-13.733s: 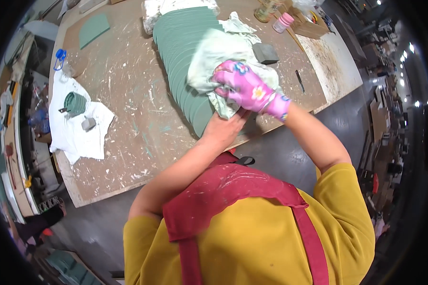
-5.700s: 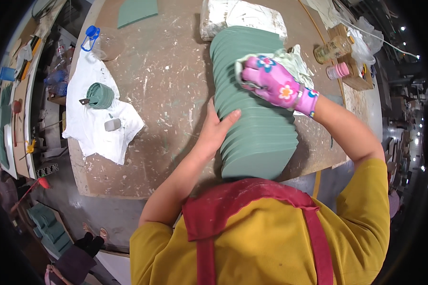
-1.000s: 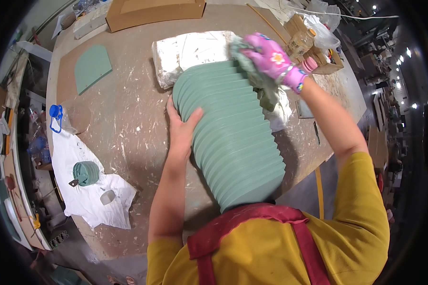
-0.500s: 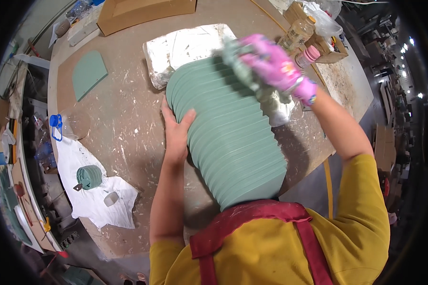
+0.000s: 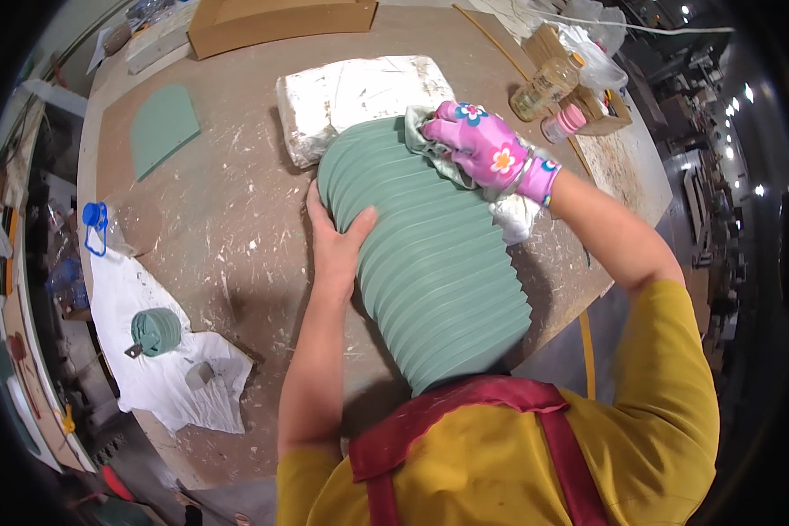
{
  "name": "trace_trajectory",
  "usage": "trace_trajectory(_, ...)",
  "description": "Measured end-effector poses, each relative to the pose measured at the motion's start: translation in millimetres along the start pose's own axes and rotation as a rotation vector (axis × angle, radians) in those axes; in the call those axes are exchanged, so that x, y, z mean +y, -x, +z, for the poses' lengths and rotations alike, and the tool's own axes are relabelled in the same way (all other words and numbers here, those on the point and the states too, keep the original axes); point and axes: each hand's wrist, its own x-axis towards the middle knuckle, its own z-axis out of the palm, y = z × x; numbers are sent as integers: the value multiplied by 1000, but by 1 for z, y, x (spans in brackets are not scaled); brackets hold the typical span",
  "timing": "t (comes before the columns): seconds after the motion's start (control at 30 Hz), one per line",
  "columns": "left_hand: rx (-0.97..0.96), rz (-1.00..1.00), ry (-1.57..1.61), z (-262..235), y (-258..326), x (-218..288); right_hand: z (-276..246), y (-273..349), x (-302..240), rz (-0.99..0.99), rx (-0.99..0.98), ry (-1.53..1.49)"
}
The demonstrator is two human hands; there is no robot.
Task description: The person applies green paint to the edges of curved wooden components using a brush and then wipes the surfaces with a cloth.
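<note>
A stack of green arched boards (image 5: pixel 438 263) lies fanned out across the table in front of me, its near end against my apron. My bare left hand (image 5: pixel 335 245) grips the left edge of the stack, thumb on top and fingers along the side. My right hand (image 5: pixel 486 151), in a pink flowered glove, is closed around a crumpled pale green rag (image 5: pixel 418 131), pressed to the right side of the stack's far end. Behind the stack, touching it, is a white wrapped block (image 5: pixel 359 92). Some white cloth (image 5: pixel 515 217) pokes out below my right wrist.
A single green arched board (image 5: pixel 165 131) lies at the left. Nearer are a clear jug with a blue cap (image 5: pixel 95 215) and a green tub (image 5: pixel 156 331) on white cloth (image 5: pixel 136 386). Bottles (image 5: pixel 548 88) and a cardboard box (image 5: pixel 607 118) stand at the far right.
My gloved right hand, blurred before, is now sharp and slightly lower, with the rag on the boards. My left hand keeps its grip. The whole view has shifted a little.
</note>
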Motion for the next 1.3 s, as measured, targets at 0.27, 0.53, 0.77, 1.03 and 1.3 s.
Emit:
trace_trajectory(0.27, 4, 1, -7, 4, 0, 3, -14, 55, 45, 180, 216, 335)
trace_trajectory(0.53, -35, 33, -93, -1, 3, 3, -16, 23, 45, 115, -220, 449)
trace_trajectory(0.77, -64, 36, 16, -3, 3, 1, 5, 11, 23, -123, 81, -28)
trace_trajectory(1.03, 6, -28, -50, -1, 4, 0, -23, -33, 23, -120, 66, -329)
trace_trajectory(1.3, 42, 80, -58, -1, -2, -8, 36, -78, -46, -101, 149, -15)
